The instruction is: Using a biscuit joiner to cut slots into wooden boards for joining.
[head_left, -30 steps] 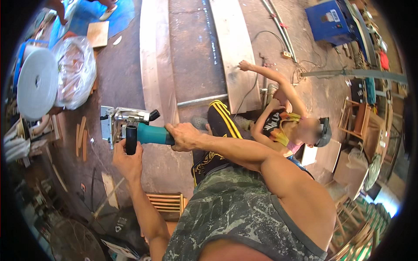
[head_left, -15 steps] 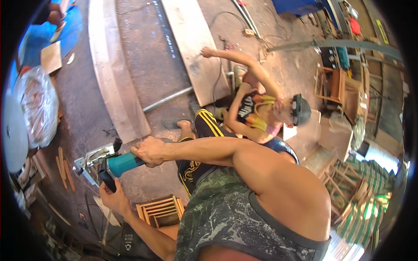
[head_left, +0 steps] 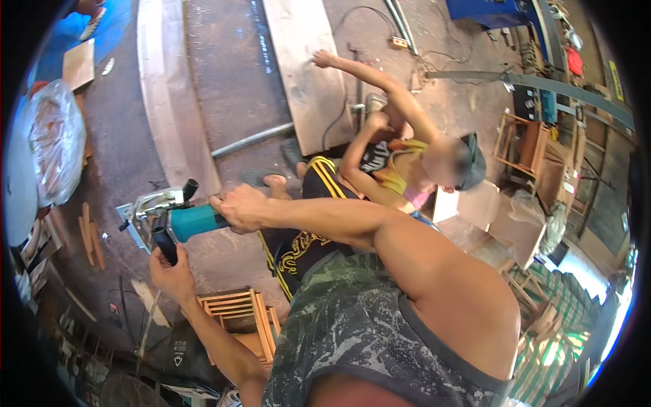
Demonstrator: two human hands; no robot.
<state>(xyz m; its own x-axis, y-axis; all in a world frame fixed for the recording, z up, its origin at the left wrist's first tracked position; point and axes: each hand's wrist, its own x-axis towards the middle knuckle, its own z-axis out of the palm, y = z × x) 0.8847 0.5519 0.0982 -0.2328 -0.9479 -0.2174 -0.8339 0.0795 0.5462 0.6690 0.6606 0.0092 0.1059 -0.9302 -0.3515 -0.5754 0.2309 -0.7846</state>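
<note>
A teal power tool with a metal base plate and black handles is held in the air at left of centre. My right hand wraps round the rear end of its body. My left hand grips the black side handle nearest me, fingers closed. Just beyond the tool lies the near end of a long, pale wooden board. The tool's exact kind and its cutting part cannot be made out.
A co-worker in a cap sits at right, one arm stretched over a second wide board. A metal pipe lies between the boards. A slatted wooden stool stands near my left forearm. Clear plastic wrapping is far left.
My view has shifted slightly, so the boards and stool appear displaced. Both hands keep their hold on the power tool. The co-worker's lower arm has bent upward.
</note>
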